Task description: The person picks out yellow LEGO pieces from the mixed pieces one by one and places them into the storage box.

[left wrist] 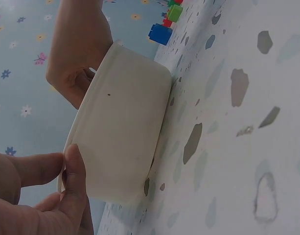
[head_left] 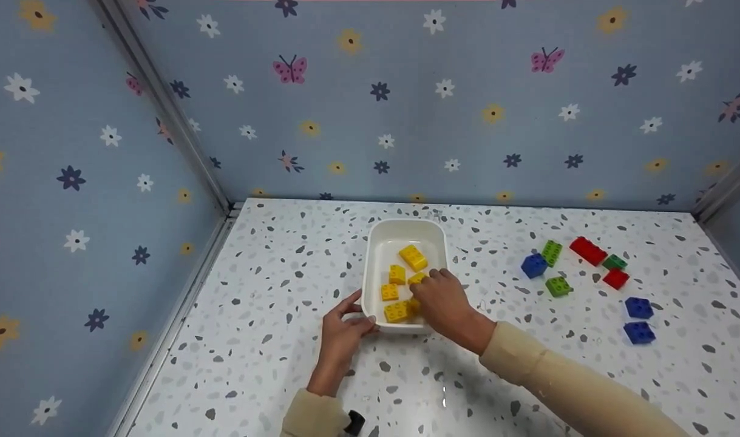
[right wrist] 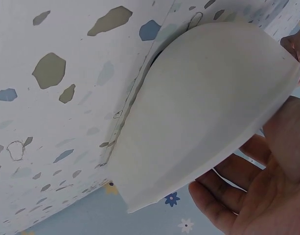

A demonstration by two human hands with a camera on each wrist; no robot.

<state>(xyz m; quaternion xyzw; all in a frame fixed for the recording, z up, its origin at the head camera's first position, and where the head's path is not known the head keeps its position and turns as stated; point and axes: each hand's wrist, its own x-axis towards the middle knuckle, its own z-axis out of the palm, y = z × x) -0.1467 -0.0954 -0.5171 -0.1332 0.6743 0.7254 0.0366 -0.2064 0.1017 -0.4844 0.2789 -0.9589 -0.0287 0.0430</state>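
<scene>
A white plastic tub with yellow toy bricks inside stands on the speckled table. At its near left corner my left hand holds the rim, pinched between thumb and fingers, as the left wrist view also shows. My right hand reaches over the right wall into the tub, fingers bent down among the yellow bricks. Its fingertips are hidden, so whether they pinch a brick cannot be seen. From the right wrist, the tub's outer wall covers the bricks, and several bent fingers show beyond the rim.
Right of the tub lie loose bricks: blue, light green, red, dark green and a blue pair near the right side. Flower-patterned panels border the table at the back and sides.
</scene>
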